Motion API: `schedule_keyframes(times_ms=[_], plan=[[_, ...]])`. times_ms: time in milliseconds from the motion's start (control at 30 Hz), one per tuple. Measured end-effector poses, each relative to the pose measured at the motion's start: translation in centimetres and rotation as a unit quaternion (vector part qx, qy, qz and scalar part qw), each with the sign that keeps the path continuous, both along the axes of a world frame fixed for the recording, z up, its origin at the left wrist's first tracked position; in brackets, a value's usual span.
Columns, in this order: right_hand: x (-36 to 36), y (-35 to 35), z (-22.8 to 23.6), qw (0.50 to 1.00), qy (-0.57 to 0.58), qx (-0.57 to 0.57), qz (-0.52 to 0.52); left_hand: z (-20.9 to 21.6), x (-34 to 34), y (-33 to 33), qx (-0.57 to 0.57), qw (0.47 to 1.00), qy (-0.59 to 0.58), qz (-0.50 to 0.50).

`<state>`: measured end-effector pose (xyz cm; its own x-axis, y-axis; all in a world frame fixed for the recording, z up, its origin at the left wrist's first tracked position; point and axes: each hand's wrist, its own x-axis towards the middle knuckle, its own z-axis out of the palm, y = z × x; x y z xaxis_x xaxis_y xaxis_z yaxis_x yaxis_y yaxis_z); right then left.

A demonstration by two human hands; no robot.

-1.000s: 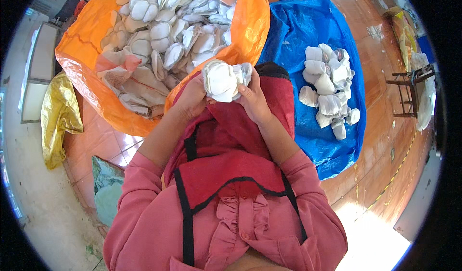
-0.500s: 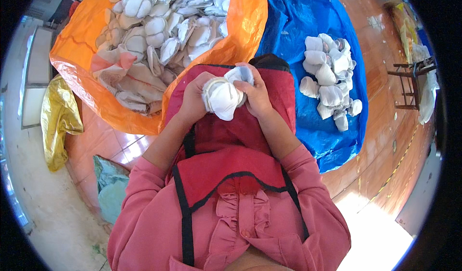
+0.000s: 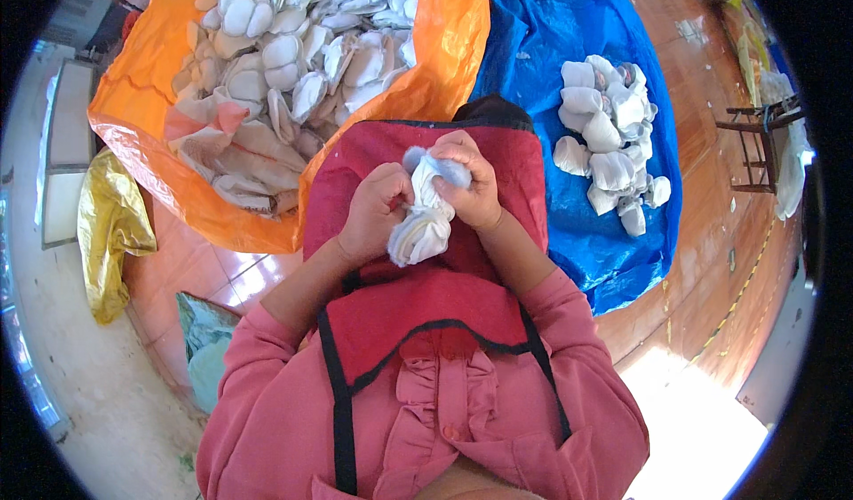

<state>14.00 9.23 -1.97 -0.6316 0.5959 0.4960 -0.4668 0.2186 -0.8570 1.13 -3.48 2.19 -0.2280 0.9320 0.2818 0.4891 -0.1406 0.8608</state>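
Over my lap, covered by a red apron (image 3: pixel 498 242), I hold a white padded cloth piece (image 3: pixel 428 213) that is twisted and partly turned, with a fluffy grey-blue face showing at its upper end. My left hand (image 3: pixel 377 209) is closed with its fingers curled against the left side of the piece. My right hand (image 3: pixel 469 180) grips the upper right end, thumb and fingers wrapped round the fluffy part. Layered rounded edges show at the lower end, below my left fist. What lies inside the piece is hidden.
Ahead to the left, a large orange sack (image 3: pixel 133 109) holds many flat white rounded pads (image 3: pixel 283 60). At the right, a blue sheet (image 3: pixel 569 265) carries a heap of cup-shaped white pieces (image 3: pixel 613 167). A yellow sack (image 3: pixel 111 234) and a wooden stool (image 3: pixel 753 149) stand farther out.
The cloth piece has gone from spread between both hands to twisted and lengthened, its lower end hanging nearer me. My left hand has curled into a fist and moved slightly towards me.
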Motion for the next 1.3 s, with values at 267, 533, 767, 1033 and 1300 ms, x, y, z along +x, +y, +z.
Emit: schedule_keyframes(times_ms=[267, 533, 767, 1033, 1300], plan=[[-0.7, -1.4, -1.1, 0.984, -0.066, -0.165, 0.004, 1.8, 0.2, -0.6, -0.117, 0.991, 0.060, 0.012], [-0.5, -0.5, -1.1, 0.988, -0.067, -0.133, 0.029, 2.2, -0.5, -1.7, -0.199, 0.966, -0.158, -0.046], [-0.6, 0.1, -1.2, 0.997, -0.061, -0.034, -0.044, 3.3, -0.4, -1.0, -0.255, 0.947, -0.182, -0.075], [-1.0, -0.2, -1.9, 0.925, -0.174, -0.335, -0.033, 0.3, 1.3, -1.2, -0.243, 0.959, -0.146, -0.023], [-1.4, 0.5, -2.4, 0.871, -0.246, -0.426, 0.022, -1.0, 3.1, -1.9, -0.136, 0.987, -0.082, 0.004]])
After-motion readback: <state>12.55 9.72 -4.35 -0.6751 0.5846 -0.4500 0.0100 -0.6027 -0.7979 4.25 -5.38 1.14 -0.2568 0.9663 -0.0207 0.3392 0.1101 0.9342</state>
